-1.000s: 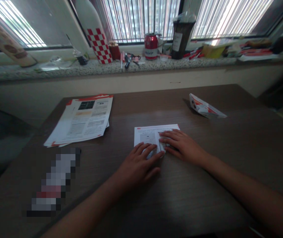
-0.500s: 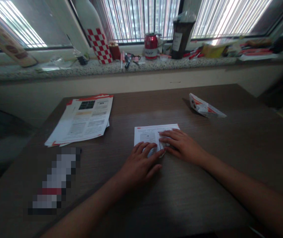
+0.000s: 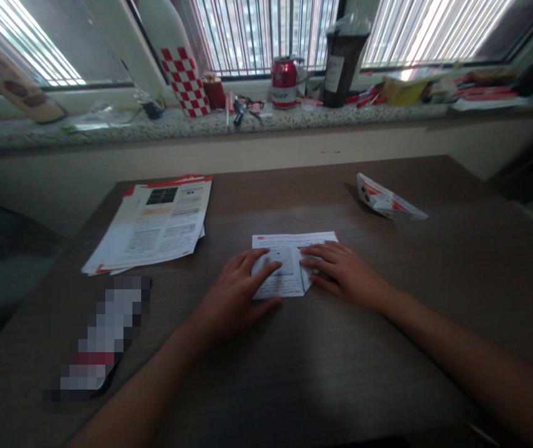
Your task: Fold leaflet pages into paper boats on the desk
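Note:
A printed sheet of paper lies on the brown table in front of me, its right part folded over with a slanted lower right corner. My left hand is at the sheet's left edge, fingers apart, with the fingertips over the print. Across the folded right part rests my right hand, its fingers stretched out flat and covering some of the fold. Neither hand grips the paper.
A stack of printed sheets lies at the table's back left, with a pixelated phone-like object nearer me. At the back right stands a folded paper piece. The windowsill holds a red can, a dark cup and a checkered bottle.
My left hand has moved left from the fold to the sheet's left edge, uncovering more of the print. The right hand has stayed in place on the fold.

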Demonstrator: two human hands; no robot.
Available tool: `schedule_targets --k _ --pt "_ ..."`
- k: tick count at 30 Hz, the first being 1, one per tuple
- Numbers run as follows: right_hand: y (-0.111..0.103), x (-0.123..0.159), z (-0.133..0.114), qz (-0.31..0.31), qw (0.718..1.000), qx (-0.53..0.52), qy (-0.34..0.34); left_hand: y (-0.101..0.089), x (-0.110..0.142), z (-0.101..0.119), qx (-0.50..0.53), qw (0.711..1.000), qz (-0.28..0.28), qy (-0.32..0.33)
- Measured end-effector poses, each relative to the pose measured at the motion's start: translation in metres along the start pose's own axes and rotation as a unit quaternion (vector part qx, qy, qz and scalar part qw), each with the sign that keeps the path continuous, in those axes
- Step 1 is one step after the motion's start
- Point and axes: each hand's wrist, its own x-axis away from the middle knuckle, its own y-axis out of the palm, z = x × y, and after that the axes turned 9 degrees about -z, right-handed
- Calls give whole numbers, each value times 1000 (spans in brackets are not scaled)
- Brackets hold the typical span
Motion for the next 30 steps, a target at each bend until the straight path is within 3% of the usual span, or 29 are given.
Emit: schedule_targets --k 8,13,17,22,30 --pt "0 0 0 -4 1000 1 -2 -8 0 -4 23 995 9 -95" --pt "0 0 0 1 1000 0 -9 -9 -2 -7 137 979 35 -150" --pt "1 0 2 5 1000 -3 -12 -10 -1 -6 222 965 38 -137" --pt "2 1 2 3 1000 4 -8 -13 0 2 305 944 96 -81" --pt "0 0 -1 3 1000 5 -6 -14 -1 15 297 946 128 -5"
